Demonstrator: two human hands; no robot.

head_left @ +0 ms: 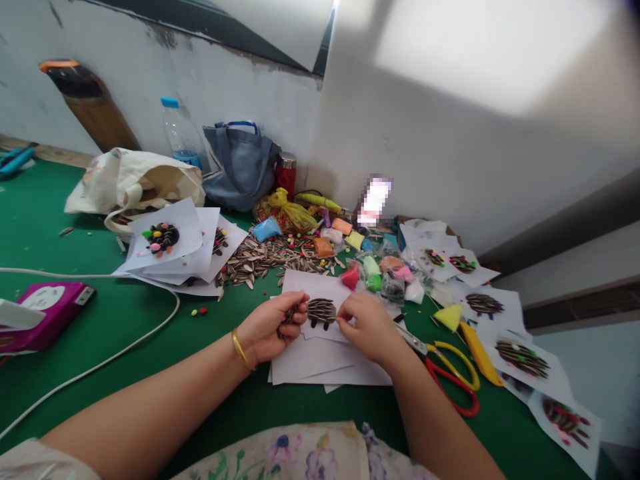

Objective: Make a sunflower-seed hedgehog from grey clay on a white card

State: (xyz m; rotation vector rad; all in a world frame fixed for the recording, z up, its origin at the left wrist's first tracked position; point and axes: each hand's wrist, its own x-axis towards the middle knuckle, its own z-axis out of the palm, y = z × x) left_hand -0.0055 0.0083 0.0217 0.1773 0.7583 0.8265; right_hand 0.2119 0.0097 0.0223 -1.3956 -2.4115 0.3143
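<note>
The fingers [345, 321] of the right hand [374, 327] are bent, thumb and forefinger tips pressed together at the right edge of a seed figure [321, 311]; whether a seed sits between them I cannot tell. The left hand [267, 328] curls its fingers round a few dark seeds [289, 316], just left of the figure. Between the two sets of fingertips, the figure lies flat on a white sheet [305, 283]: a small rounded body of dark, pale-edged seeds in close, roughly level rows, a smooth grey-brown patch bare at its right end, and two short black stubs below like feet. More paper [325, 367] spreads under the fingers on the green desk [300, 404]. Beyond the left fingers lies a seed pile [250, 261]; beyond the right, small coloured packets [371, 265]. Scissors [428, 348] rest right of the right fingers.
</note>
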